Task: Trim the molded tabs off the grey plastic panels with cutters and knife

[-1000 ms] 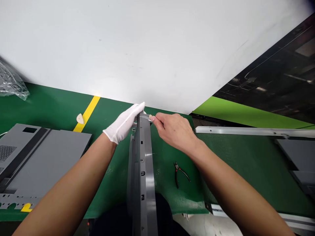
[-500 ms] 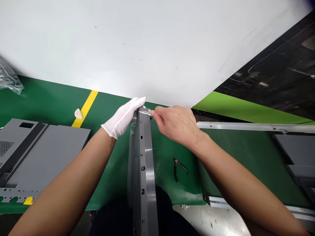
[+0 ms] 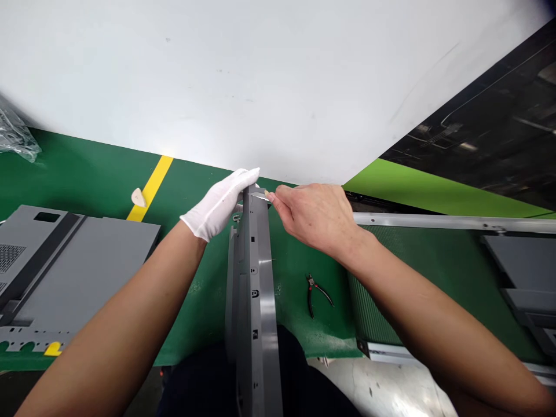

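A long grey plastic panel (image 3: 262, 289) stands on edge in front of me, running from my lap to the far side of the green bench. My left hand (image 3: 223, 202), in a white glove, is closed around its far end. Bare and tightly pinched, my right hand (image 3: 316, 217) grips a small knife by its handle, mostly hidden by the fingers. The thin knife blade (image 3: 260, 197) lies across the panel's far top edge, touching it or very near. Several small slots and holes line the panel's upward side.
Side cutters (image 3: 311, 284) with black and red handles lie right of the panel. Another grey panel (image 3: 99, 255) rests flat at left, near a beige wedge-shaped piece (image 3: 138, 198) and yellow tape (image 3: 152, 185). At right runs a green conveyor belt (image 3: 412, 266). A white board (image 3: 217, 87) rises behind the bench.
The knife blade and my right hand have shifted slightly to the right, with the panel's far end also a little further right. Both hands keep their hold.
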The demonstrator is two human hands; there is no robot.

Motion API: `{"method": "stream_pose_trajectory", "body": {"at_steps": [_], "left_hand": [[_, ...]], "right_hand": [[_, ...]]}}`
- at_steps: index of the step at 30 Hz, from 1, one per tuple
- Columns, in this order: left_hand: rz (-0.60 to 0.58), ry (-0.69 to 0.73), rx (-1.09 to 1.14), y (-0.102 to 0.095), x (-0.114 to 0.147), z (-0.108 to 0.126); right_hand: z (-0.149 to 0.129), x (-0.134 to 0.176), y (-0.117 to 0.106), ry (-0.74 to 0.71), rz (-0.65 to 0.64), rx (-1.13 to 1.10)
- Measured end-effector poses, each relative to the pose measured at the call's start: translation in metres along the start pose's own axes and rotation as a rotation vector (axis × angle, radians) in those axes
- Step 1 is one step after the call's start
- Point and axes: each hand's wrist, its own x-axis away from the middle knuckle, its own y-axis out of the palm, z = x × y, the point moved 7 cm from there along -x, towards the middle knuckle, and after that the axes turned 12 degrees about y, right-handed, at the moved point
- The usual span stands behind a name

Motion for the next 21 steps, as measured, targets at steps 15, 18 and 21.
{"method": "stream_pose_trajectory", "body": {"at_steps": [15, 18, 21], "left_hand": [[-0.014, 0.005, 0.043, 0.0013, -0.0017, 0.0002], [-0.004, 0.01, -0.008, 0.0012, 0.0, 0.0034], [0.0, 0.015, -0.035, 0.0012, 0.0006, 0.005]], "right_hand": [[-0.0019, 0.0037, 0.0015, 0.011, -0.017, 0.024], [-0.0021, 0.0052, 0.0015, 0.002, 0.002, 0.002], [-0.0021, 0.0062, 0.001, -0.005, 0.016, -0.014]]}}
